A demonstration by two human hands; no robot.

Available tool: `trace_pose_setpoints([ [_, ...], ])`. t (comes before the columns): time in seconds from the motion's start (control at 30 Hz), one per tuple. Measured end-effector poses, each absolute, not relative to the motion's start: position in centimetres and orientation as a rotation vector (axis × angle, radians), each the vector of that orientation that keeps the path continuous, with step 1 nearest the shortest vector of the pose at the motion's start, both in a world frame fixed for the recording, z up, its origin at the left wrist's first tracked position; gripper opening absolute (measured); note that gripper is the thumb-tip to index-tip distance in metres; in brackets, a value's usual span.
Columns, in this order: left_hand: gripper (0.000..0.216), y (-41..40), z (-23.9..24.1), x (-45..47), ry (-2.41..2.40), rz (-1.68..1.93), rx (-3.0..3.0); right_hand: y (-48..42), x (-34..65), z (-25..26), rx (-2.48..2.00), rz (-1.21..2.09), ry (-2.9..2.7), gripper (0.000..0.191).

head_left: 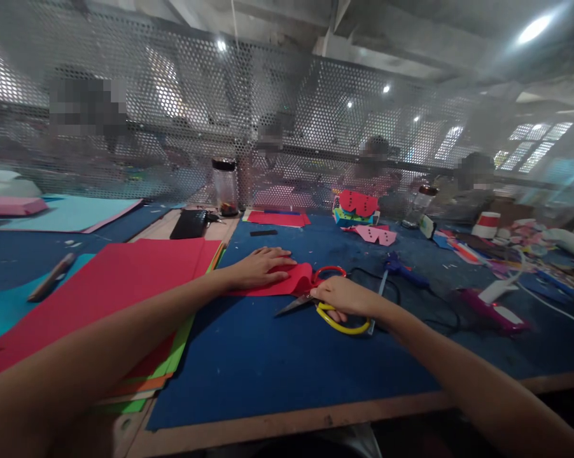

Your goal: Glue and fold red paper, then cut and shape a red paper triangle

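My left hand (263, 267) lies flat with its fingers stretched out, pressing on a strip of red paper (296, 280) on the blue mat. The strip's right end curls up beside the scissors. My right hand (342, 298) is closed around the scissors (348, 327). Their yellow handle loop shows below the hand and a red loop above it. The blades point left, low over the mat at the paper's lower edge. Whether they touch the paper I cannot tell. Part of the handles is hidden by my fingers.
A stack of coloured sheets (125, 280) lies left, with a black phone-like object (189, 224) and a jar (226, 187) behind. Pink cutouts (375, 235) stand at the back. Two glue guns, one blue (408, 272), one magenta (497, 312), lie right with cords. People sit beyond the perforated screen.
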State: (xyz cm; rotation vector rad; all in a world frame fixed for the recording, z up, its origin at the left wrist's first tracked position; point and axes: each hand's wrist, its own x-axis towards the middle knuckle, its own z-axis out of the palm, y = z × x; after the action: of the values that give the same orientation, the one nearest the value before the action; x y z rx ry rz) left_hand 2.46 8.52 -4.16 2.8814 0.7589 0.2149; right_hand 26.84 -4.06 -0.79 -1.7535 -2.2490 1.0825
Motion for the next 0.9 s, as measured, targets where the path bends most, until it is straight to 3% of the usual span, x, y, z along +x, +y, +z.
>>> trace_pose_setpoints([
  [0.9, 0.059, 8.9, -3.4, 0.4, 0.804, 0.198, 2.854, -4.0, 26.4, -0.5, -1.724, 1.101, -2.288, 0.061],
])
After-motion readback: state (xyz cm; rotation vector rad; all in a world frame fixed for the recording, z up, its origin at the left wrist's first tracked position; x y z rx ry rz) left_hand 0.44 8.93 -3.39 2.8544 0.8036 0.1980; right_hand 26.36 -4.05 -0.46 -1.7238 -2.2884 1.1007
